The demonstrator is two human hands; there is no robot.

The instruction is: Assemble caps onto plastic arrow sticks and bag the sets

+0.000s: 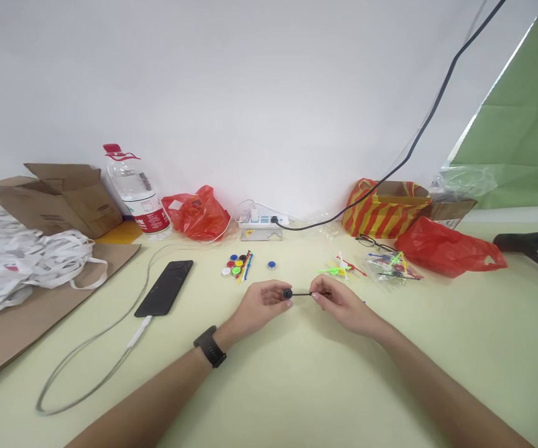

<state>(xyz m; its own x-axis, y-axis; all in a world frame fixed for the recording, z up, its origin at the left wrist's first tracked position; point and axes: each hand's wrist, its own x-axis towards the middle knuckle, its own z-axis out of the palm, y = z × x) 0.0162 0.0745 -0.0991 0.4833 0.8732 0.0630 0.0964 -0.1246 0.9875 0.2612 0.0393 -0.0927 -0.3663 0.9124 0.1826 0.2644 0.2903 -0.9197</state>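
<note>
Between the thumb and fingers of my left hand [262, 305] is a small black round piece [288, 293]. My right hand [341, 305] pinches a thin black stick [302, 294] whose left end meets the round piece; I cannot tell whether they are joined. Beyond my hands a lone blue disc [271, 265] lies on the table. Left of it sit several coloured discs [236, 270] beside a row of coloured arrow-like sticks [246, 266]. Past my right hand is a loose pile of coloured sticks and pieces [342, 267], next to a clear bag of similar parts [390, 270].
A black phone [165, 289] with a white charging cable [96, 339] lies left. Behind stand a water bottle [140, 199], a red bag [198, 214] and a power strip [264, 219]. White straps [30, 267] cover cardboard at far left; another red bag [450, 247] lies right.
</note>
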